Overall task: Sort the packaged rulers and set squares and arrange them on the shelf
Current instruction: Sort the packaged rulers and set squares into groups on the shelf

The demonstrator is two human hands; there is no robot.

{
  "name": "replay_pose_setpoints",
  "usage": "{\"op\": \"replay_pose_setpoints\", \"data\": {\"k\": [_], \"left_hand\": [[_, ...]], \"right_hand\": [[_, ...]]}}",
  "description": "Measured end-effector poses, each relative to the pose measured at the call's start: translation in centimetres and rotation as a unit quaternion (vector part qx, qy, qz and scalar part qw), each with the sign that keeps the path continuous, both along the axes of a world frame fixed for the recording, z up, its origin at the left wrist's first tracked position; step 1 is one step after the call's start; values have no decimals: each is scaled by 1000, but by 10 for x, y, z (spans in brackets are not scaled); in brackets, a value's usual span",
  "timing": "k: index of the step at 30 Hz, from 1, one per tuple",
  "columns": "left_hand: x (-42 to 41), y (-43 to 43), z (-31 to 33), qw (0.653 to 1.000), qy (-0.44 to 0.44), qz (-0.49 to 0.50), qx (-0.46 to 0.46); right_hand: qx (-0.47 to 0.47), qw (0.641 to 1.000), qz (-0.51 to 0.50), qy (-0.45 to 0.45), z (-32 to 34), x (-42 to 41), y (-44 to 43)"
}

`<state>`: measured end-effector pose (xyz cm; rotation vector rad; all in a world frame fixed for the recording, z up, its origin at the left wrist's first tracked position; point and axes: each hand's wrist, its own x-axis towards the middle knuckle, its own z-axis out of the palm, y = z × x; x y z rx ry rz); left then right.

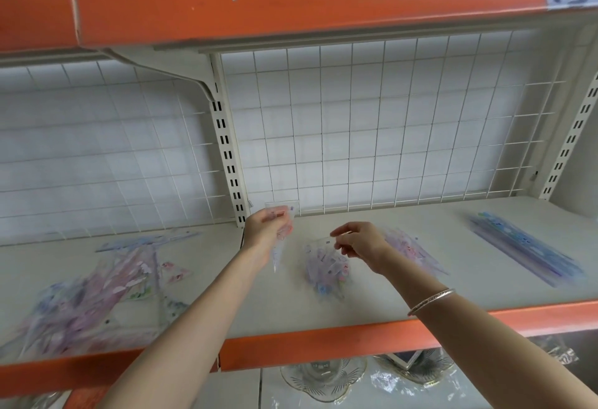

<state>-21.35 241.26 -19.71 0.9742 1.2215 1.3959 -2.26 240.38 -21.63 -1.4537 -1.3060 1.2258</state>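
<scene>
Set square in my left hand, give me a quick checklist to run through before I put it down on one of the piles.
1. Left hand grips the set square: ok.
2. Right hand pinches a clear packet above the middle pile: ok.
3. Which pile the set square's print matches: cannot tell, the picture is blurred.
4. Bare shelf between the piles for setting down: ok.
5. Ruler stack at the right lies aligned, apart from the triangles: ok.
6. Heap at the left is sorted: not ok, the packets lie mixed and overlapping.
</scene>
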Motion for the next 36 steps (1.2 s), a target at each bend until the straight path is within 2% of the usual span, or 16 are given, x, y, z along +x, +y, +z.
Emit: {"op": "replay_pose_setpoints", "data": {"k": [4,8,12,14,16,22,24,26,30,33,36], "left_hand": [[-2,-3,1,1000,-22,-8,5],[-2,-3,1,1000,-21,-19,6],[0,-1,-2,998,35,-49,0],[1,2,-3,994,84,-66,4],[6,0,-1,991,105,-86,12],[33,-9,9,986,52,-158,23],[43,-9,10,984,53,-170,26],[53,-8,11,984,53,-171,24],[69,-2,8,985,77,-151,23],[78,8,-2,972,191,-127,54],[88,14,-9,936,318,-118,96]], "right_hand": [[5,999,-5,-44,-5,-1,2],[39,987,-18,-157,-9,-2,-1],[70,961,-25,-267,-9,-3,-3],[86,967,-41,-237,-4,-3,-1],[94,982,-57,-151,2,-4,0],[55,993,-30,104,22,7,1],[49,986,-32,154,27,14,-2],[62,978,-75,186,29,24,-2],[91,954,-223,176,28,64,0],[86,946,-289,116,17,98,1],[67,948,-310,33,5,121,0]]}}
